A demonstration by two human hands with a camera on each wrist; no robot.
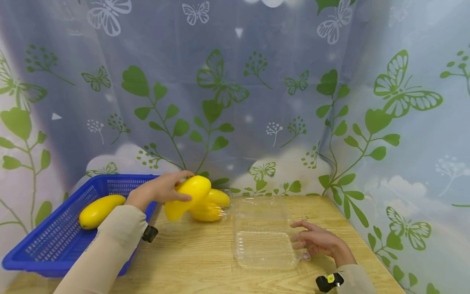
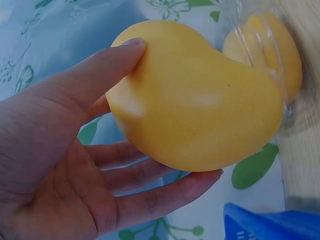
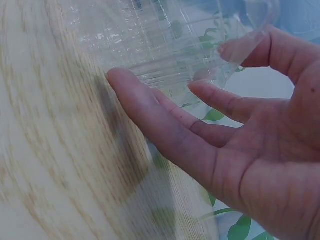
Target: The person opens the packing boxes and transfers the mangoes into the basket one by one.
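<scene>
Blue basket: the basket (image 1: 38,243) stands at far left on the tabletop (image 1: 176,261), one mango (image 1: 103,211) lying inside it.
My left hand: the left hand (image 1: 161,190) grips another mango (image 1: 196,188) in thumb and fingers, held up between basket and filled box.
Filled box: clear plastic (image 1: 225,209) around at least two mangoes (image 1: 207,214), partly hidden behind the one I hold.
Open box: a second clear box (image 1: 268,251), opened out, wood grain showing through.
My right hand: the right hand (image 1: 317,242), fingers loosely extended and apart, at that box's right edge; I cannot tell whether they touch.
</scene>
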